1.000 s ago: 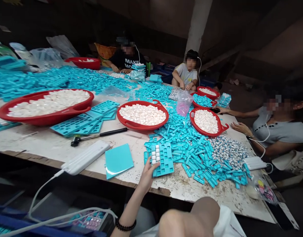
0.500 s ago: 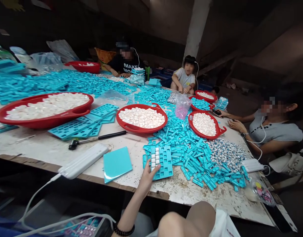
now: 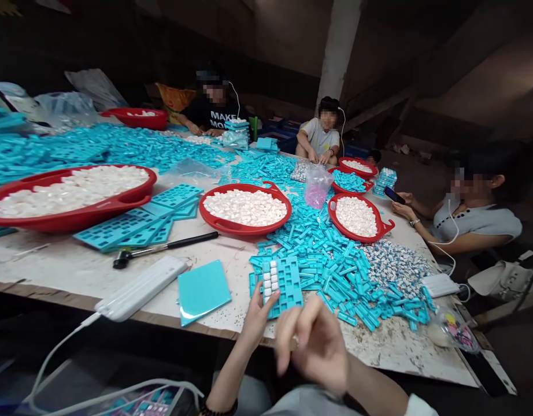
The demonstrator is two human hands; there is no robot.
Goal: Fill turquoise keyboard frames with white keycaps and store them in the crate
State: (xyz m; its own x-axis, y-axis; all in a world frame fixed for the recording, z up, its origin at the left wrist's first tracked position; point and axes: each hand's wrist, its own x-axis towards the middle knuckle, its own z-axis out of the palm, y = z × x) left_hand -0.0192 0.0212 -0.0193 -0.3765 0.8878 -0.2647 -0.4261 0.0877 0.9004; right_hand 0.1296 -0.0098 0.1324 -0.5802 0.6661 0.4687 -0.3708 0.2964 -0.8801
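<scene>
Turquoise plastic covers most of this long table (image 3: pixel 97 271), and the person nearest me works at a small turquoise tray (image 3: pixel 280 284) lying flat near the front edge, just beside a flat turquoise lid (image 3: pixel 203 290). The left hand (image 3: pixel 256 315) rests at the tray's near left corner, fingers spread and thumb up against the edge, steadying it rather than gripping. The right hand (image 3: pixel 314 344) hangs in the air in front of the tray, blurred, its fingers loosely curled; a small pale thing may sit between the fingertips, but I cannot tell for sure.

As for progress, only one column of white blocks (image 3: pixel 269 279) fills the tray's left side (about eight pieces, two wide), and the rest of the pockets show bare. So, as I judge it, the filling has barely begun.

Supply is plentiful: a red basin (image 3: pixel 244 226) heaped with white pieces sits behind the tray, another red basin (image 3: pixel 359 230) to its right, and a loose heap of turquoise sticks (image 3: pixel 336 260) spreads between. A black-handled hammer (image 3: pixel 162 247) lies to the left. Across the table other people sit at their own basins, one holding a phone (image 3: pixel 394 195).
</scene>
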